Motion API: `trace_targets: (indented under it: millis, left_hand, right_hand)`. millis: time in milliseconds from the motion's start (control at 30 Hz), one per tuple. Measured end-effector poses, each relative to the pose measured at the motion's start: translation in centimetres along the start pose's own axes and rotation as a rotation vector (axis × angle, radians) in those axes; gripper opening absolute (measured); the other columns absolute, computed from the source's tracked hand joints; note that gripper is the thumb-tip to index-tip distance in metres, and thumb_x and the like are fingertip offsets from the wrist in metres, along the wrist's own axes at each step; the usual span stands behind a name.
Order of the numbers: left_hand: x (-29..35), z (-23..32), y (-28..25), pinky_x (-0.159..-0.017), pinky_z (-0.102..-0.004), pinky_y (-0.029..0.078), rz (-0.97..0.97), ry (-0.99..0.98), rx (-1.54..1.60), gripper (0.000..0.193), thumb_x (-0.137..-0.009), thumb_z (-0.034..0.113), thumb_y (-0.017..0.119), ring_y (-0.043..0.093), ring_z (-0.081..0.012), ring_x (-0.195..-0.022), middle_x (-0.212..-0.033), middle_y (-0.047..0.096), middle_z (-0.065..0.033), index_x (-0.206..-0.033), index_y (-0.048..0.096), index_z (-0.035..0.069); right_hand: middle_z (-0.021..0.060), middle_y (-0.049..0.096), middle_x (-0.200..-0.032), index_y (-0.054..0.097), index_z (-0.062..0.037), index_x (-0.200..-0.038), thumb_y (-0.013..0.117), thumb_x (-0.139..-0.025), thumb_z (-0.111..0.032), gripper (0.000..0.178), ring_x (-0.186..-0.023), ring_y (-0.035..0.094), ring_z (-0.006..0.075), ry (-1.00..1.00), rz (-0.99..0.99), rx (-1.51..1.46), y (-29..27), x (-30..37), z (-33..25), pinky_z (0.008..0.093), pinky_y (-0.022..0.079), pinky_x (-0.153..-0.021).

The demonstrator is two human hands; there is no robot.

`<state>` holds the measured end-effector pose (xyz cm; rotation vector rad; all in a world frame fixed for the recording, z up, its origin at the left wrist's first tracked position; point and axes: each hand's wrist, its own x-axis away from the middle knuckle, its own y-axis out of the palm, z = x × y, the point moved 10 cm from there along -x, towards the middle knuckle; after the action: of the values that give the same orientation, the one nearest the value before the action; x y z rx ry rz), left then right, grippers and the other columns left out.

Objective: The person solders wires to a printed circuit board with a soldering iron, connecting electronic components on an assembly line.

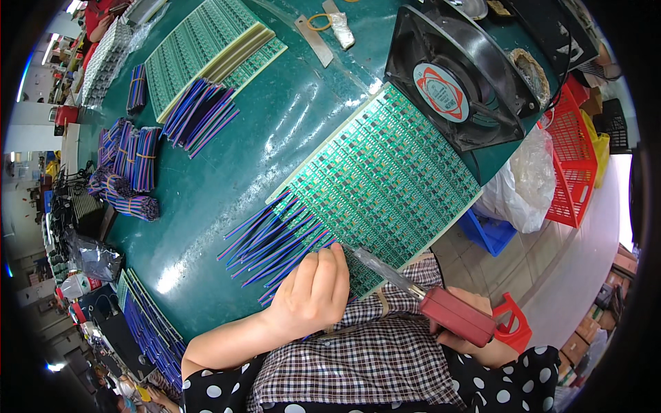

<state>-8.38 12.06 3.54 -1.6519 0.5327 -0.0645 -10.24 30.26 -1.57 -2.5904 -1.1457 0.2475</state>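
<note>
A large green circuit board panel (389, 172), crowded with small parts, lies at a slant on the table before me. Blue, red and black wires (272, 237) stick out side by side from its left edge. My left hand (313, 286) is closed at the panel's lower left edge, fingertips pinched at the end of a wire. My right hand (475, 301) grips a red-bodied soldering gun (458, 316) with a red trigger frame. Its tip points toward the left fingertips, over the panel; whether it touches is too small to tell.
A black fan (454, 82) stands past the panel. Stacked green panels (206, 48) bear loose wires (200, 113); banded wire bundles (127, 162) lie left. Wired panels (144, 323) stand lower left. Red crates (571, 158) and a plastic bag (527, 182) sit right.
</note>
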Motion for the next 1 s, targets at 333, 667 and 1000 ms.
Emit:
trace_targets:
  millis: [333, 667, 1000]
  left_hand:
    - [-0.3, 0.4, -0.1, -0.054, -0.0196, 0.047, -0.003, 0.049, -0.025, 0.016, -0.074, 0.0, 0.068, 0.058, -0.016, -0.067, -0.077, 0.06, -0.0094, -0.087, 0.067, -0.009]
    - [-0.1, 0.6, -0.2, -0.059, -0.0198, 0.048, 0.008, 0.1, -0.057, 0.017, -0.073, 0.001, 0.068, 0.056, -0.0151, -0.069, -0.08, 0.059, -0.0082, -0.088, 0.068, -0.007]
    - [0.2, 0.6, -0.1, -0.06, -0.0201, 0.049, 0.016, 0.11, -0.016, 0.018, -0.072, 0.001, 0.067, 0.056, -0.0148, -0.07, -0.081, 0.059, -0.0087, -0.089, 0.068, -0.008]
  right_hand:
    - [0.0137, 0.07, -0.095, 0.056, 0.0092, -0.12, 0.082, -0.072, -0.038, 0.072, -0.075, 0.071, 0.0245, 0.188, 0.035, -0.138, -0.2, 0.8, 1.3, 0.0302, 0.057, -0.067]
    - [0.0138, 0.07, -0.097, 0.055, 0.0089, -0.121, 0.082, -0.071, -0.035, 0.072, -0.073, 0.071, 0.0227, 0.115, 0.011, -0.152, -0.6, 0.5, 0.7, 0.0284, 0.057, -0.065]
    - [0.0131, 0.071, -0.096, 0.056, 0.0098, -0.12, 0.083, -0.071, -0.035, 0.072, -0.074, 0.072, 0.0225, 0.188, 0.015, -0.174, -0.2, 0.6, 1.2, 0.0281, 0.056, -0.066]
